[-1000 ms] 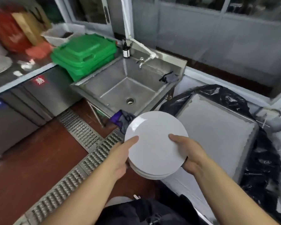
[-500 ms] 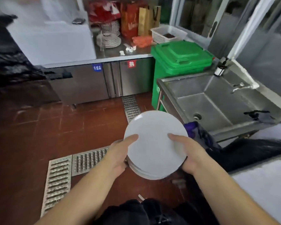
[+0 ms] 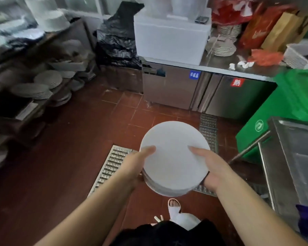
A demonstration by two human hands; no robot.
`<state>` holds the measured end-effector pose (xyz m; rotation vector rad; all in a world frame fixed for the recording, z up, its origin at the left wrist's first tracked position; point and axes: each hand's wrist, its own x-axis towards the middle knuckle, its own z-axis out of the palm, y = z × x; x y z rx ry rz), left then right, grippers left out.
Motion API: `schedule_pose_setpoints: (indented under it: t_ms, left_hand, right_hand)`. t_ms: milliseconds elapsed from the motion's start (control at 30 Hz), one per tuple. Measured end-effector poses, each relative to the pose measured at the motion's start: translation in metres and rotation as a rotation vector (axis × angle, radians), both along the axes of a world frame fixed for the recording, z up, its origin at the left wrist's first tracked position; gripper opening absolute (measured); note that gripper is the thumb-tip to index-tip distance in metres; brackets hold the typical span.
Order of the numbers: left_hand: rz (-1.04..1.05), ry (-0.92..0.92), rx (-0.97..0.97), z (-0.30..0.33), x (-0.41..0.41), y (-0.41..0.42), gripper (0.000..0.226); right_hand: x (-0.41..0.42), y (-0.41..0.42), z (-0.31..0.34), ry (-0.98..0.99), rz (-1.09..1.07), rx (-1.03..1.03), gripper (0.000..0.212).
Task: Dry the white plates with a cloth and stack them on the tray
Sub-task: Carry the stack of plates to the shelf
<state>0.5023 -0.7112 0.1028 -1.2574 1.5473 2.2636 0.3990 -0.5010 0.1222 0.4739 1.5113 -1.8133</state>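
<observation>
Fingers of both hands curl under the stack of white plates [image 3: 172,157] — left hand [image 3: 132,167] and right hand [image 3: 213,169] pinch its opposite rims, thumbs on top — above the red tile floor [image 3: 60,166].

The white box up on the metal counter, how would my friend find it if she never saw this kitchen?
Look along the far wall for the steel counter with cabinet doors under it. At its left end sits the white foam box, next to a heap of black plastic bags. It is the only big, plain white block there; its other neighbours are stacked plates and red and brown paper bags.
</observation>
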Motion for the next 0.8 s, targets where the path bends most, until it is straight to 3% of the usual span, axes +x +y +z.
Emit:
schedule_pose_setpoints:
  t_ms: [100,267,433,800]
  left_hand:
    - [0.146,-0.002,-0.01,-0.005,-0.011,-0.03,0.061]
    - [0.371,0.001,0.02,-0.007,-0.036,-0.071,0.04]
    - [0.621,-0.016,0.015,-0.005,-0.045,-0.103,0.041]
    - [1.022,-0.022,0.08,-0.012,0.004,-0.206,0.036]
  right_hand:
    - [-0.036,-0.046,-0.004,-0.013,0.148,0.005,0.03]
    - [-0.101,-0.119,-0.004,0.009,0.379,0.046,0.03]
    - [-0.146,-0.198,0.004,0.025,0.614,0.072,0.03]
    - [-0.121,-0.396,-0.006,-0.035,1.018,0.096,0.031]
